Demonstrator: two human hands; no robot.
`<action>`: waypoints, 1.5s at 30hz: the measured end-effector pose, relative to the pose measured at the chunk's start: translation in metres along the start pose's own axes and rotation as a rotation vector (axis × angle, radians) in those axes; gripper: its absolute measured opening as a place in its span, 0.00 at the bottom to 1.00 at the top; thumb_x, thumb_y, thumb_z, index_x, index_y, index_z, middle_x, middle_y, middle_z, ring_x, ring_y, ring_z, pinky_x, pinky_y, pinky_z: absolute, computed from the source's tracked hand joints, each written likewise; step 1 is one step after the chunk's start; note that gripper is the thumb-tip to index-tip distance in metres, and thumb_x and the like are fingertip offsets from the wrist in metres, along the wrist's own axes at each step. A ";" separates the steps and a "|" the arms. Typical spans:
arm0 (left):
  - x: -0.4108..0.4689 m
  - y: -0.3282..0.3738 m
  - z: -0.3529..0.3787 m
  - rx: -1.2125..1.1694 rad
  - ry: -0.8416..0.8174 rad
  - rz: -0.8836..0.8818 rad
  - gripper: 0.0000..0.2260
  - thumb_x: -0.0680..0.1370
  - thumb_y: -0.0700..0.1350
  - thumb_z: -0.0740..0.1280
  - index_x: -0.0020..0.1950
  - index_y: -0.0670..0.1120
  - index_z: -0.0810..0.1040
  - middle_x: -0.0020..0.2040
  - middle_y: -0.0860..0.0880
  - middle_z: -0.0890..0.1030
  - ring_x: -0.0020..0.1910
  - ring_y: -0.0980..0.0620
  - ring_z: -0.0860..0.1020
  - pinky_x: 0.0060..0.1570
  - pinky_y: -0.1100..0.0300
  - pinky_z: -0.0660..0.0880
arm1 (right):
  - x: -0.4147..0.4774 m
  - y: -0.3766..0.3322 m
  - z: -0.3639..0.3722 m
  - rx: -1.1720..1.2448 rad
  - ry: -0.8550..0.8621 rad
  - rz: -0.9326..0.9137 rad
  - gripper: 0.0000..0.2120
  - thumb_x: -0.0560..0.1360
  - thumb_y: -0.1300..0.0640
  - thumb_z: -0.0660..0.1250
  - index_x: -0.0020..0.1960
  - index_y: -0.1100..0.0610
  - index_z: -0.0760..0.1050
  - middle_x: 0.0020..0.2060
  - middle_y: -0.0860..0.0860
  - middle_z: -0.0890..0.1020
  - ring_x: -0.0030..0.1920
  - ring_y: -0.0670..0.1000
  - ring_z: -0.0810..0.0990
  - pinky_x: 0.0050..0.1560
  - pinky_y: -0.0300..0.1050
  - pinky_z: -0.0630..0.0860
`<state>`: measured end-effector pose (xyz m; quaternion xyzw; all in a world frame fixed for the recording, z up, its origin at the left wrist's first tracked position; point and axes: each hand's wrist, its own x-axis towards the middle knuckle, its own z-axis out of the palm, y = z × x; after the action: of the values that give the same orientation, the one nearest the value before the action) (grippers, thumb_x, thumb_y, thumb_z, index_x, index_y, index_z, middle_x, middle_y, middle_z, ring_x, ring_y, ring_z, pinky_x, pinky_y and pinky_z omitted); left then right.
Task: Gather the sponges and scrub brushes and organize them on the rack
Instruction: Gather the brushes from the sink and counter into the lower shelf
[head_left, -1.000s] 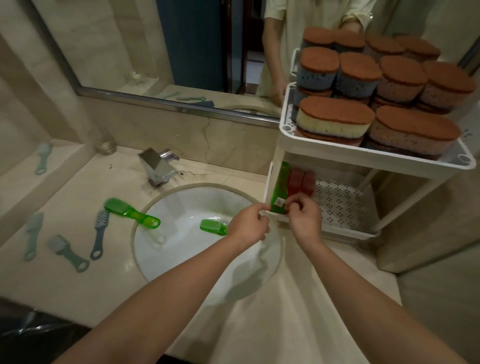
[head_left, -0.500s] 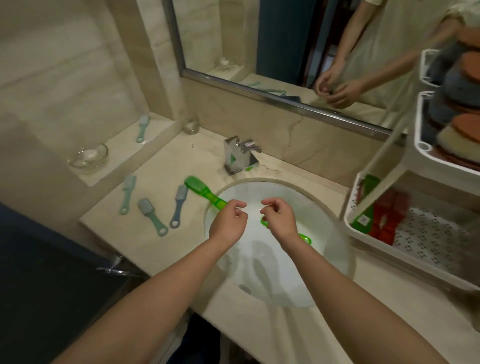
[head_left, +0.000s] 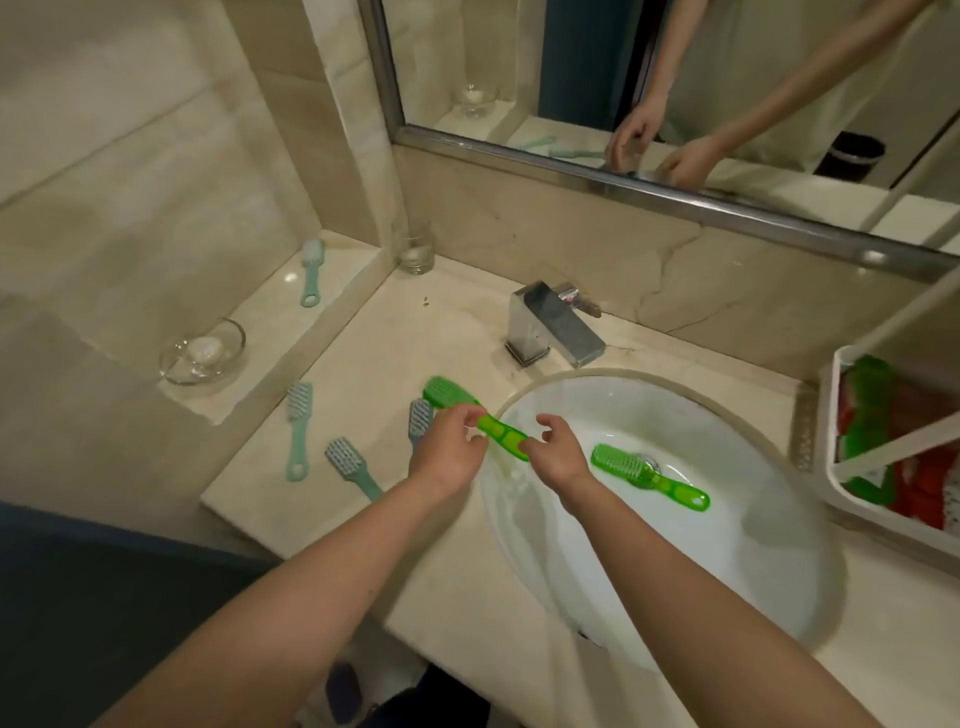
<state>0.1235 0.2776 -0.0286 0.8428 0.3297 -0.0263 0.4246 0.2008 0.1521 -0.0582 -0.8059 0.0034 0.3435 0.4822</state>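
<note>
brush in hand: green brush (head_left: 448, 393), centre of the frame, bristle head on the surface (head_left: 415, 332), handle running down-right across the rim of the sink (head_left: 701, 415)
left hand: left hand (head_left: 445, 454) pinches the handle around the middle, thumb and fingertips curled onto it
right hand: right hand (head_left: 555, 454) sits at the tail end of the same handle with its fingers curled, honestly can't tell if it's gripping or just touching
how it'll handle: looks like hard see-through plastic, so i'd guess light and stiff with no flex. sitting at a sink it may be slick, so a full wrap on the handle beats a fingertip pinch
where to grab: mid handle, where the moulded ovals are. leave the bristle end alone
looks: bright translucent green, oval head with short bristles, long flat handle
the rest: second green brush (head_left: 623, 462) lies in the bowl over the drain. teal brushes (head_left: 298, 426) are scattered on the surface at centre left, one partly hidden behind the left hand. ledge brush (head_left: 310, 267) is up on the ledge at upper left
rack: rack (head_left: 831, 410) at the right edge of the frame, with green and red stuff already in its lower tray
progress: my guess is roughly halfway, lots of brushes left to gather
</note>
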 end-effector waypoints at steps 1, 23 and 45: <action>0.005 -0.004 -0.002 0.030 -0.006 0.027 0.16 0.75 0.38 0.64 0.62 0.49 0.76 0.61 0.49 0.76 0.60 0.51 0.75 0.62 0.59 0.70 | 0.003 0.000 0.005 -0.004 0.007 0.024 0.27 0.76 0.59 0.63 0.74 0.55 0.62 0.67 0.57 0.70 0.55 0.54 0.75 0.49 0.44 0.70; 0.034 0.050 0.072 0.616 -0.205 0.662 0.13 0.78 0.55 0.63 0.62 0.57 0.77 0.55 0.53 0.77 0.54 0.51 0.77 0.52 0.56 0.69 | -0.005 0.031 -0.094 0.420 0.388 0.223 0.11 0.75 0.65 0.57 0.39 0.58 0.76 0.28 0.53 0.73 0.26 0.50 0.68 0.27 0.39 0.64; 0.090 0.019 0.164 0.156 -0.544 -0.135 0.13 0.77 0.54 0.65 0.45 0.43 0.77 0.40 0.42 0.82 0.41 0.43 0.82 0.45 0.47 0.78 | 0.095 0.108 -0.106 -0.608 0.244 0.085 0.27 0.68 0.59 0.67 0.67 0.49 0.74 0.57 0.51 0.81 0.64 0.56 0.70 0.57 0.47 0.71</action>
<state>0.2432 0.1976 -0.1490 0.8110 0.2562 -0.3047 0.4287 0.2954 0.0427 -0.1636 -0.9473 -0.0079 0.2495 0.2009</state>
